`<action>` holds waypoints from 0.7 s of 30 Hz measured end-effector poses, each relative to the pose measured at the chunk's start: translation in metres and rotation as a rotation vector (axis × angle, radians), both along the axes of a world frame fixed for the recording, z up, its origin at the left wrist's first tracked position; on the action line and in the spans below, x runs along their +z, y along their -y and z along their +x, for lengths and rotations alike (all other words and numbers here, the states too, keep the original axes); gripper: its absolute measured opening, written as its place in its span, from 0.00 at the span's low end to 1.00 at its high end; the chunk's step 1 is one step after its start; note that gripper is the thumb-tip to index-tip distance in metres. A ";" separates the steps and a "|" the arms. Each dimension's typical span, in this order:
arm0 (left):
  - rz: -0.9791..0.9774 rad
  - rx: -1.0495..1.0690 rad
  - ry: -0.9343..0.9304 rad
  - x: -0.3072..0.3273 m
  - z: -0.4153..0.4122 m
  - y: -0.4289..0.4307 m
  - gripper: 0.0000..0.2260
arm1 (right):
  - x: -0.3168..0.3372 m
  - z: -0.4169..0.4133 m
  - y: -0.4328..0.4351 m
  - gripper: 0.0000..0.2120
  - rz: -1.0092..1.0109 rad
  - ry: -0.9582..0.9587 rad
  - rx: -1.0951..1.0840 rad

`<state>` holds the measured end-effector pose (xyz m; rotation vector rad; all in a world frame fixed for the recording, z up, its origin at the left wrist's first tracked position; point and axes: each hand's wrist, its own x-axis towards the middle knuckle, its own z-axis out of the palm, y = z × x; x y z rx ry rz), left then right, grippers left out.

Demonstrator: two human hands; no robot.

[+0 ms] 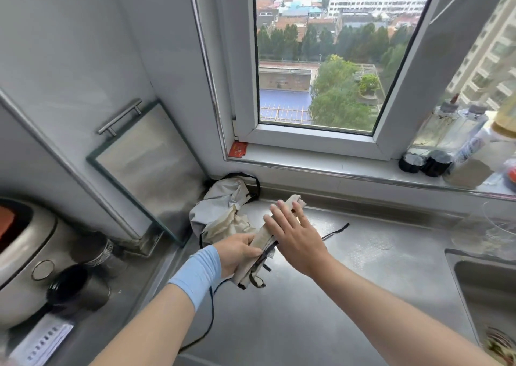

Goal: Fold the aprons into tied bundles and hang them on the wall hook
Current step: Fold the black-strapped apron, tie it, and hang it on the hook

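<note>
A beige apron (262,240) with black trim lies folded into a long narrow strip on the steel counter (321,296). My left hand (240,254) grips the strip's near end, thumb on top. Flat across the strip's middle lies my right hand (296,234), fingers straight. A black strap (335,231) trails right of the strip; another black strap (210,318) hangs down past my left wrist. A second apron (220,209), pale grey and beige, sits crumpled in the corner behind. No wall hook is in view.
A glass-fronted panel (145,167) with a metal handle leans against the left wall. A rice cooker (25,256) and dark cups (75,287) stand at left. Bottles (452,142) line the window sill. A sink (488,282) opens at right.
</note>
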<state>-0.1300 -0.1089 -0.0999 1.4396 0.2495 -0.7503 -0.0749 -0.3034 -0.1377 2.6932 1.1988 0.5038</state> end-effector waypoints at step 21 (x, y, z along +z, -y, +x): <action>-0.092 0.058 0.255 0.041 0.005 -0.045 0.25 | 0.120 0.015 -0.075 0.08 0.780 -1.099 -0.351</action>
